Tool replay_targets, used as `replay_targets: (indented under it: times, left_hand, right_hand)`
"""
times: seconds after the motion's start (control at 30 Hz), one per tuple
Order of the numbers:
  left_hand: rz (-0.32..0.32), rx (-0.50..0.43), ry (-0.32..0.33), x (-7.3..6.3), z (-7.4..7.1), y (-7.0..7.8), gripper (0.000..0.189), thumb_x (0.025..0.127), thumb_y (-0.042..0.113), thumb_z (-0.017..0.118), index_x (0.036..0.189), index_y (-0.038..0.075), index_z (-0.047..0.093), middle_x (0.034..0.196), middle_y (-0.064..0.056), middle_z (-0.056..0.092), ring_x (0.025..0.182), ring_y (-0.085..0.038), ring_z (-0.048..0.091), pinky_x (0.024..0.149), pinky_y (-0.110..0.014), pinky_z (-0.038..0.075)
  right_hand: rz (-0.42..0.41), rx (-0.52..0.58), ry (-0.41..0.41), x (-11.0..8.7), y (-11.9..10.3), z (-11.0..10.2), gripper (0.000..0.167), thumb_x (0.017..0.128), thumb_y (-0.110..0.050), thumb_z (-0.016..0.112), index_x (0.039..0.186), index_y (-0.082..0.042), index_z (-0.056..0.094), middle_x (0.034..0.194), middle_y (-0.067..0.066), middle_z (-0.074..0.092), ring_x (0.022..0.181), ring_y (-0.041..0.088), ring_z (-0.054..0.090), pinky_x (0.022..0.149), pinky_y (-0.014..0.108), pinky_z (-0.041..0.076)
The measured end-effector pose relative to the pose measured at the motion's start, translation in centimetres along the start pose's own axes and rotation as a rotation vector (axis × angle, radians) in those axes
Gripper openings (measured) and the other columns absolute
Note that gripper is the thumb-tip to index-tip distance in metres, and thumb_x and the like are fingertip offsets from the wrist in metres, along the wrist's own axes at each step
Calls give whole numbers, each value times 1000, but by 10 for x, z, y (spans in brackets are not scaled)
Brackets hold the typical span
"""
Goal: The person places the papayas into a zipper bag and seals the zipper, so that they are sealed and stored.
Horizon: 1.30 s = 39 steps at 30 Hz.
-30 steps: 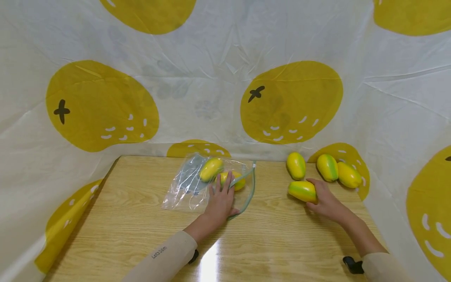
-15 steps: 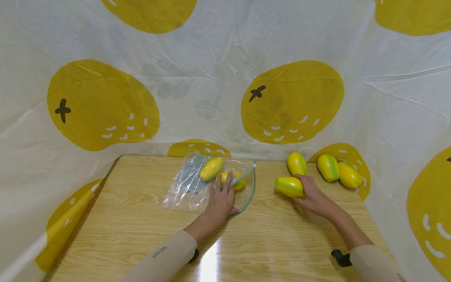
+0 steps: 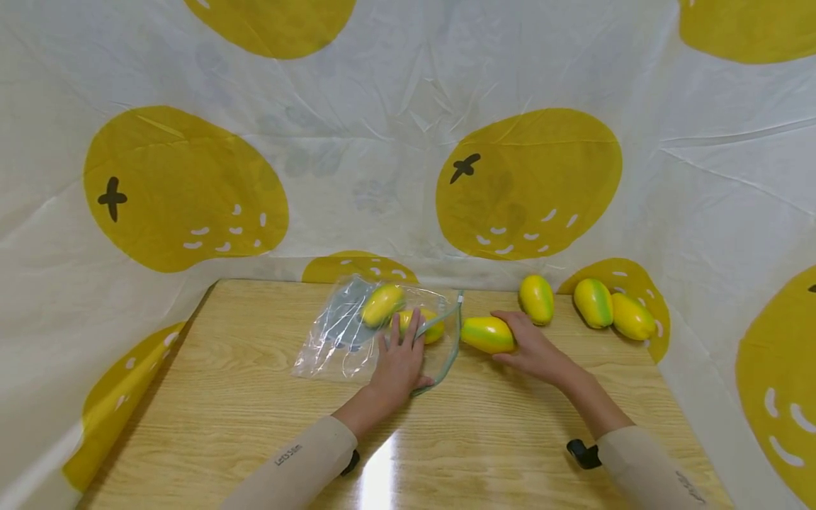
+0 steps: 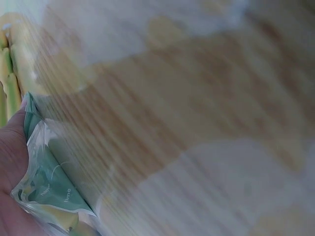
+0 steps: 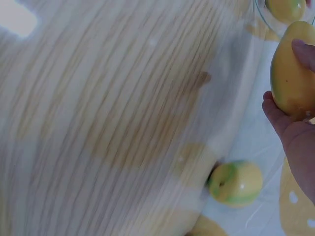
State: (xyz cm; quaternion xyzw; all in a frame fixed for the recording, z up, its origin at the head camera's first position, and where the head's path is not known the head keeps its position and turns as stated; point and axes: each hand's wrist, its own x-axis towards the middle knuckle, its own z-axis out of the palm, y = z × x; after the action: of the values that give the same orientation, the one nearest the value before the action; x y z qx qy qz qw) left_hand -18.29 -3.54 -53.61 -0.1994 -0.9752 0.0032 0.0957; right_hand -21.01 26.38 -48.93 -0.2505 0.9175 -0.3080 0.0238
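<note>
While R hand (image 3: 532,347) grips yel. fruit (image 3: 486,334), L hand (image 3: 395,370) is on bag (image 3: 344,320) w/ fingers (image 3: 411,329) apart; only L wrist cam shows "lime" print (image 4: 67,195)

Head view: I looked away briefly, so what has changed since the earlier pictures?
The right hand has carried the oval yellow-and-green fruit leftward to the grey-green edge of the clear plastic bag; nothing was newly gripped or released. The left hand stays on the bag; the two oval yellow fruits seen through it and three loose fruits lie as before.
</note>
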Motion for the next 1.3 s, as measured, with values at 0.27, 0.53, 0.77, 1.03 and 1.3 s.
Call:
replay_targets:
  times: [0.27,0.53,0.77,1.03,1.3]
  left_hand:
    - [5,17,-2,0,-1,-1,127,71,72,76,164,4,22,175,-13,7,154,-48,24,105,-66,47]
    - [21,19,-6,0,-2,1,127,73,73,75,165,5,20,175,-12,4,155,-48,22,107,-67,45]
    - [31,51,11,-1,-4,2,126,71,74,75,164,6,25,174,-12,11,155,-47,23,108,-66,44]
    - [43,59,16,0,-2,4,126,70,74,75,164,7,25,175,-12,3,155,-48,22,105,-67,47]
    - [65,132,32,0,-6,6,123,70,79,73,162,9,31,175,-12,8,154,-48,24,102,-66,50]
  right_hand:
    - [-35,-32,9,13,-8,14,79,86,-18,85,149,3,42,139,29,51,126,44,53,106,63,45]
    - [39,-18,-5,21,-10,17,80,86,-20,86,147,4,41,143,28,51,129,43,54,108,61,45]
    - [62,6,-21,26,-11,21,79,83,-23,88,143,5,44,138,25,57,123,40,58,105,59,47]
    - [10,-21,-9,32,-15,21,76,82,-27,89,140,4,49,134,21,62,116,35,62,100,55,51]
    - [16,-19,-14,39,-20,22,75,82,-29,89,140,3,52,130,18,65,111,31,63,97,52,52]
